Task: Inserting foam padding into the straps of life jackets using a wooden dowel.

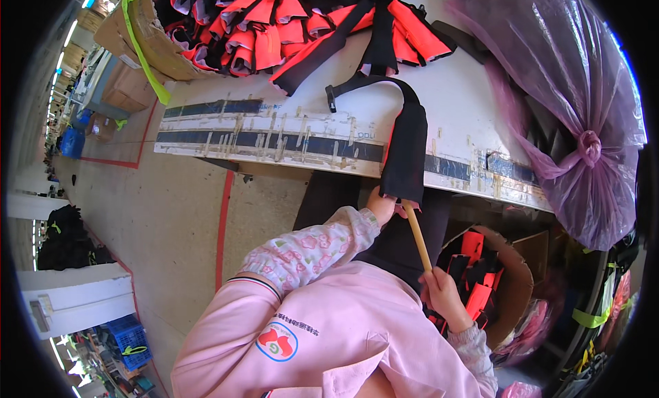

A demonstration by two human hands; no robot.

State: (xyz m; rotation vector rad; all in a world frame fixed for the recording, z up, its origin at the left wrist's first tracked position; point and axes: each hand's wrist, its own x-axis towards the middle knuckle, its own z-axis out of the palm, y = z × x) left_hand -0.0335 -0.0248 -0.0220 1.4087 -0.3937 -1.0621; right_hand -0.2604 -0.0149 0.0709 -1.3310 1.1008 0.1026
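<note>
A black fabric strap (406, 151) with a buckle at its far end lies over the near edge of the table, its wide padded end hanging toward me. My left hand (382, 207) grips that wide end at its lower left corner; some fingers are hidden under the cloth. In my right hand (445, 296) is the lower part of a pale wooden stick (417, 236), with the fingers wrapped round it. The stick slants up to the strap's lower opening, where its upper tip is hidden by the cloth.
A pile of black and bright orange straps (254, 27) covers the back of the white table (309, 109), beside a cardboard box (165, 41). At right hangs a knotted purple plastic bag (583, 151). Below the table, a round cardboard container (518, 274) holds more orange and black pieces.
</note>
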